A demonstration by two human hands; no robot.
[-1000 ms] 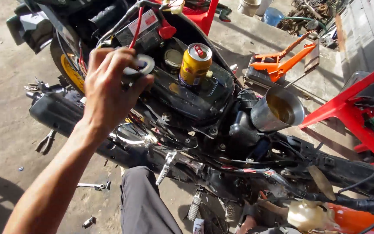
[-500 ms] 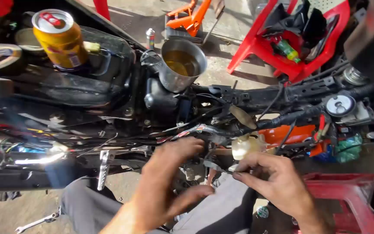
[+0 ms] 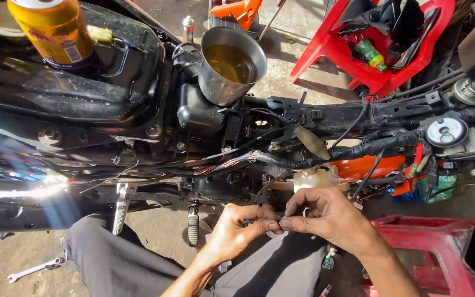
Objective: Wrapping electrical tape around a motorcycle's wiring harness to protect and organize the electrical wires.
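My left hand point(image 3: 237, 228) and my right hand point(image 3: 325, 217) meet low in the middle, fingertips pinched together on a small dark piece point(image 3: 277, 220) that is mostly hidden between them. They hover just below a stripped motorcycle frame point(image 3: 325, 115) with a taped wire harness point(image 3: 281, 159) running across it. A cream plastic reservoir point(image 3: 314, 176) sits right above my right hand. My grey-trousered legs point(image 3: 122, 264) lie under the hands.
A steel cup point(image 3: 232, 63) of amber liquid stands on the frame. A yellow can point(image 3: 53, 30) rests on the black tray point(image 3: 83, 93) at upper left. A red plastic chair point(image 3: 380, 49) holds parts at upper right. A wrench point(image 3: 34, 269) lies on the ground.
My left hand came down from the tape roll by the can at the top. Both hands have closed together below the harness, now pinching one small piece.
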